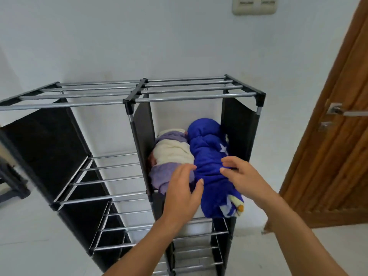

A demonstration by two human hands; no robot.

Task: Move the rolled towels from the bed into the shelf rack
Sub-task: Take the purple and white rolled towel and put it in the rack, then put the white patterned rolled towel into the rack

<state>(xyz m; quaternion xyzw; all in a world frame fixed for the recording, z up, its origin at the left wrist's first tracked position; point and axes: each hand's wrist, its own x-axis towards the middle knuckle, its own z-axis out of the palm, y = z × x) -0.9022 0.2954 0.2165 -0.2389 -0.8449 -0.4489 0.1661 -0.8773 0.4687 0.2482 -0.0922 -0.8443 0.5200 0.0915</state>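
1. The black shelf rack with shiny metal bars stands by the white wall. Its left side has bare bar shelves, so there is room for more towels.
2. In the top right box of the rack lie two rolled towels, side by side and touching. I count one purple and cream rolled towel on the left and one bright blue rolled towel with white stars on the right.
3. The blue towel sticks out past the front bar. I think it needs a push to sit in all the way.
4. I count two hands. The left hand has straight, spread fingers and rests where the two towels meet.
5. The right hand has loose, straight fingers touching the blue towel. It grips nothing.
6. A brown wooden door is on the far right.
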